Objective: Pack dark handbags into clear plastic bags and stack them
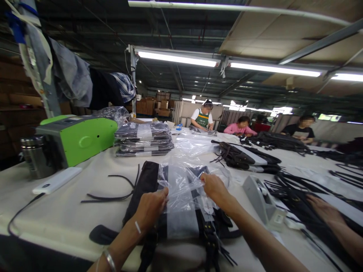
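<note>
A clear plastic bag (181, 185) lies over a black strapped item (147, 181) on the white table (56, 211) in front of me. My left hand (151, 207) pinches the bag's left edge, fingers closed on the film. My right hand (215, 189) grips the bag's right edge near its opening. A grey-white insert (181, 223) shows through the plastic between my hands. Black straps with buckles (211, 238) trail toward the table's near edge.
A green machine (79, 138) and steel flask (34, 155) stand at left, with a white power bank (56, 180) and cable. Bagged items are stacked (144, 139) behind. A grey tape dispenser (262, 202) sits at right. Another person's hand (326, 209) rests on black straps; three people work at the far end.
</note>
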